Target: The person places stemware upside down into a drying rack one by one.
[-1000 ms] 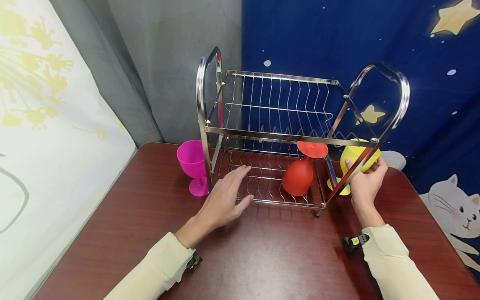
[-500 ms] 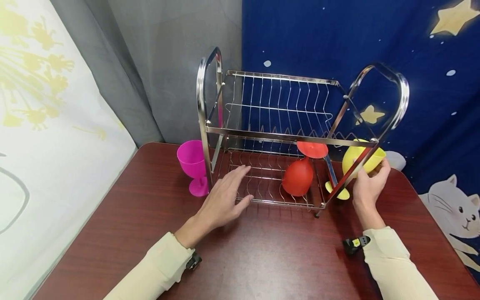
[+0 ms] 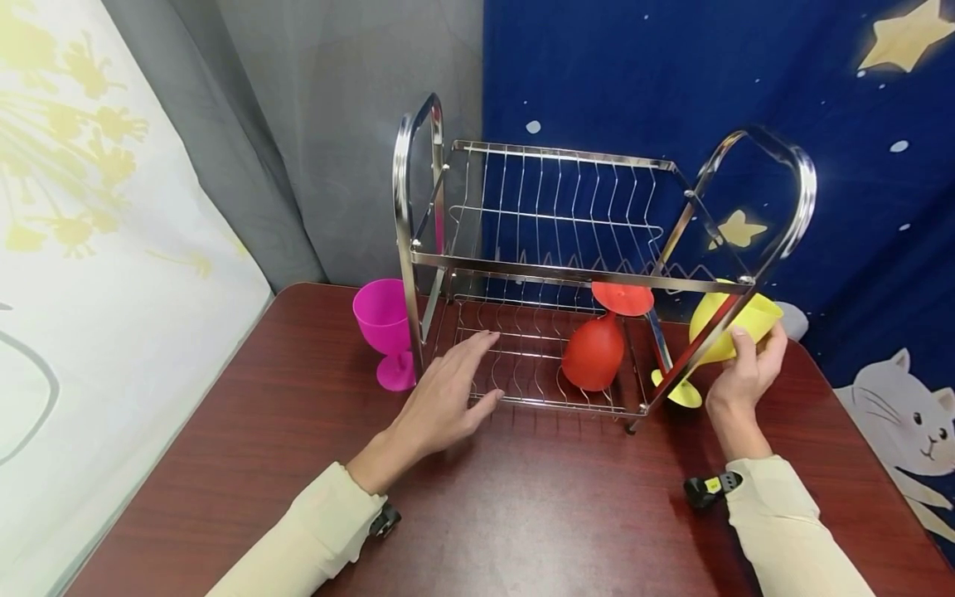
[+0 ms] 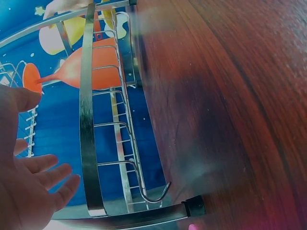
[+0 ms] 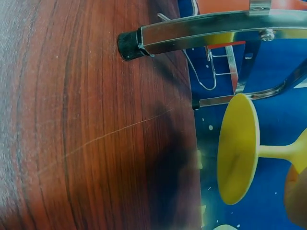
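Observation:
At the right side of the metal dish rack [image 3: 582, 272], my right hand [image 3: 746, 373] grips the bowl of a yellow goblet [image 3: 734, 327]. The goblet leans to the right, and the right wrist view shows its round foot [image 5: 238, 151] raised off the table. My left hand [image 3: 448, 390] is at the rack's front left, fingers extended and holding nothing. A red goblet [image 3: 594, 352] stands upside down on the lower tier, its foot upward. Left of the rack a magenta goblet [image 3: 384, 319] stands upright on the table, partly behind the rack's left leg.
The rack's upper tier [image 3: 559, 207] of bent wires sits above the lower one. Curved chrome handles [image 3: 802, 186] rise at both ends. The dark red wooden table [image 3: 522, 497] stretches in front. Grey and blue curtains [image 3: 597, 75] hang close behind.
My right hand has moved slightly to the right with the yellow goblet, which has gone from nearly upright to tilted rightward. The left hand has stayed in place.

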A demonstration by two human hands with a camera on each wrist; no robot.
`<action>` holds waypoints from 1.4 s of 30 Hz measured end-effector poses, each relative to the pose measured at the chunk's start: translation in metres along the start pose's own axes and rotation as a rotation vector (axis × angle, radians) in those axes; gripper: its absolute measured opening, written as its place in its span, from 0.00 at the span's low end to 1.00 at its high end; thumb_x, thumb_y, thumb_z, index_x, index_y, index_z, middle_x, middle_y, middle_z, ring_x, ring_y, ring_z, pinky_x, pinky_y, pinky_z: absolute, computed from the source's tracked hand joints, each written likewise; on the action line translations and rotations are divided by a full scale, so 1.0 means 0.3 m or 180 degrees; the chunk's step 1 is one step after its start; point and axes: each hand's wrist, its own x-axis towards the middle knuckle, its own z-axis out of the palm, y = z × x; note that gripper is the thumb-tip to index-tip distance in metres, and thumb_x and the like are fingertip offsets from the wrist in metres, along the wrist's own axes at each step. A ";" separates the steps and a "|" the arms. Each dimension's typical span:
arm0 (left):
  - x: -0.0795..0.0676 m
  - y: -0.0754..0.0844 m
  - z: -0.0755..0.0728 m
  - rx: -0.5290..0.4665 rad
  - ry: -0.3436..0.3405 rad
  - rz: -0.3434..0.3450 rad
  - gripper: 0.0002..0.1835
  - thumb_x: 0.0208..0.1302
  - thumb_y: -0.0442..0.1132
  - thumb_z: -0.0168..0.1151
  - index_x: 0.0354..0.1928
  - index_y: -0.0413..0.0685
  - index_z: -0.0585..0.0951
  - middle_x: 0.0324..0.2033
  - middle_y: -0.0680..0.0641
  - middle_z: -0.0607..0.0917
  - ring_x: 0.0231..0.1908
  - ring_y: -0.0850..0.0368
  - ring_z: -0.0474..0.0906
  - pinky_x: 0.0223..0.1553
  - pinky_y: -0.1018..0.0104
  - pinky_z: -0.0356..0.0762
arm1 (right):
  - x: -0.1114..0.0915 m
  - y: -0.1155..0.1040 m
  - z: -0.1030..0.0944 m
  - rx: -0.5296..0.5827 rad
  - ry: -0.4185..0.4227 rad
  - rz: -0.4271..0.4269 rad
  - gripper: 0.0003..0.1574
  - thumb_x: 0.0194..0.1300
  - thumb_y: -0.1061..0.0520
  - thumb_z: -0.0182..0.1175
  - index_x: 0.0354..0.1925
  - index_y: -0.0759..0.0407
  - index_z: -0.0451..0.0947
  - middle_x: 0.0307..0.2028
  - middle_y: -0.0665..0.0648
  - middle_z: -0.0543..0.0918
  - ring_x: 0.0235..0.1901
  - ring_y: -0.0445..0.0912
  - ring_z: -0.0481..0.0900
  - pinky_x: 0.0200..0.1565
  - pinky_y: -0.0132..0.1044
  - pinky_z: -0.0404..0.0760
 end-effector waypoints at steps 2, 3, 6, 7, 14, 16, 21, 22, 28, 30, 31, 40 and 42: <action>0.001 -0.001 0.001 -0.0002 -0.0019 0.0006 0.40 0.62 0.49 0.62 0.74 0.52 0.58 0.70 0.48 0.66 0.69 0.53 0.63 0.59 0.50 0.72 | 0.005 -0.002 -0.001 0.0129 0.0047 -0.0002 0.26 0.58 0.66 0.52 0.56 0.66 0.72 0.46 0.63 0.76 0.41 0.50 0.76 0.40 0.35 0.79; 0.002 -0.001 0.001 -0.0002 -0.0025 0.0011 0.40 0.62 0.49 0.62 0.74 0.52 0.58 0.70 0.48 0.66 0.69 0.53 0.63 0.59 0.50 0.72 | 0.008 -0.004 -0.001 0.0153 0.0073 -0.0004 0.25 0.59 0.65 0.51 0.56 0.66 0.72 0.46 0.63 0.76 0.41 0.50 0.76 0.41 0.35 0.78; 0.004 -0.001 0.000 -0.0014 -0.0024 0.0028 0.40 0.62 0.49 0.63 0.74 0.51 0.58 0.70 0.47 0.66 0.69 0.53 0.63 0.60 0.50 0.72 | 0.019 -0.010 -0.002 0.0225 0.0128 0.0038 0.23 0.60 0.63 0.48 0.54 0.66 0.74 0.44 0.63 0.78 0.38 0.49 0.77 0.42 0.36 0.77; 0.005 -0.001 0.000 -0.0015 -0.0026 0.0028 0.40 0.62 0.49 0.63 0.74 0.51 0.58 0.70 0.47 0.66 0.69 0.53 0.63 0.60 0.49 0.72 | 0.023 -0.013 -0.001 0.0299 0.0128 0.0086 0.22 0.61 0.63 0.48 0.53 0.66 0.75 0.43 0.63 0.78 0.37 0.49 0.77 0.42 0.36 0.76; 0.008 0.000 0.001 -0.0042 -0.0065 0.0001 0.41 0.62 0.48 0.63 0.74 0.51 0.58 0.70 0.46 0.66 0.69 0.52 0.63 0.60 0.48 0.71 | 0.032 -0.024 0.000 0.0934 -0.0061 0.0457 0.18 0.60 0.60 0.49 0.46 0.69 0.74 0.33 0.62 0.78 0.29 0.48 0.77 0.31 0.36 0.75; 0.009 0.001 0.001 -0.0043 -0.0084 -0.0011 0.41 0.62 0.48 0.63 0.74 0.51 0.58 0.71 0.47 0.65 0.69 0.53 0.63 0.61 0.49 0.71 | 0.033 -0.024 -0.001 0.1034 -0.0102 0.0519 0.18 0.59 0.60 0.49 0.44 0.70 0.74 0.32 0.62 0.78 0.28 0.48 0.77 0.31 0.36 0.75; 0.010 0.003 0.002 -0.0049 -0.0109 0.0002 0.40 0.62 0.49 0.63 0.74 0.52 0.58 0.71 0.47 0.65 0.70 0.53 0.62 0.60 0.49 0.71 | 0.042 -0.024 -0.014 0.1199 -0.0229 0.0743 0.15 0.60 0.58 0.47 0.41 0.66 0.73 0.33 0.60 0.77 0.30 0.48 0.76 0.32 0.36 0.75; 0.010 0.003 0.003 -0.0054 -0.0109 0.0006 0.40 0.62 0.49 0.63 0.74 0.52 0.58 0.71 0.47 0.65 0.70 0.53 0.62 0.60 0.49 0.71 | 0.044 -0.024 -0.019 0.1242 -0.0279 0.0814 0.15 0.61 0.57 0.46 0.41 0.65 0.73 0.34 0.60 0.78 0.31 0.48 0.77 0.33 0.36 0.75; 0.006 0.005 0.003 -0.0058 -0.0142 -0.0027 0.41 0.62 0.49 0.63 0.74 0.53 0.58 0.71 0.47 0.65 0.70 0.53 0.62 0.60 0.49 0.71 | 0.056 -0.031 -0.053 0.1478 -0.0815 0.1334 0.23 0.61 0.53 0.46 0.51 0.65 0.72 0.40 0.60 0.79 0.36 0.49 0.78 0.36 0.39 0.77; 0.005 0.005 0.003 -0.0059 -0.0155 -0.0042 0.41 0.62 0.50 0.63 0.74 0.53 0.57 0.71 0.47 0.64 0.70 0.53 0.62 0.61 0.49 0.71 | 0.056 -0.037 -0.064 0.1541 -0.1045 0.1477 0.25 0.61 0.53 0.45 0.53 0.65 0.71 0.41 0.60 0.79 0.38 0.49 0.78 0.38 0.39 0.77; 0.004 0.005 0.003 -0.0058 -0.0157 -0.0044 0.41 0.62 0.50 0.63 0.74 0.53 0.57 0.71 0.47 0.64 0.70 0.53 0.62 0.61 0.49 0.71 | 0.055 -0.040 -0.068 0.1560 -0.1147 0.1539 0.25 0.62 0.52 0.44 0.53 0.65 0.71 0.42 0.60 0.79 0.38 0.49 0.78 0.38 0.39 0.77; 0.000 0.005 0.005 -0.0053 -0.0144 -0.0025 0.40 0.62 0.50 0.63 0.74 0.52 0.58 0.71 0.48 0.64 0.70 0.53 0.62 0.60 0.48 0.71 | 0.065 -0.063 -0.098 0.2005 -0.1608 0.1998 0.28 0.64 0.51 0.36 0.52 0.66 0.70 0.41 0.62 0.80 0.39 0.53 0.78 0.40 0.44 0.76; -0.002 0.003 0.005 -0.0045 -0.0140 -0.0031 0.40 0.63 0.50 0.63 0.74 0.53 0.58 0.71 0.48 0.64 0.70 0.53 0.62 0.60 0.49 0.71 | 0.069 -0.066 -0.102 0.2188 -0.1675 0.2052 0.29 0.63 0.51 0.35 0.52 0.67 0.70 0.42 0.64 0.79 0.40 0.55 0.77 0.41 0.47 0.76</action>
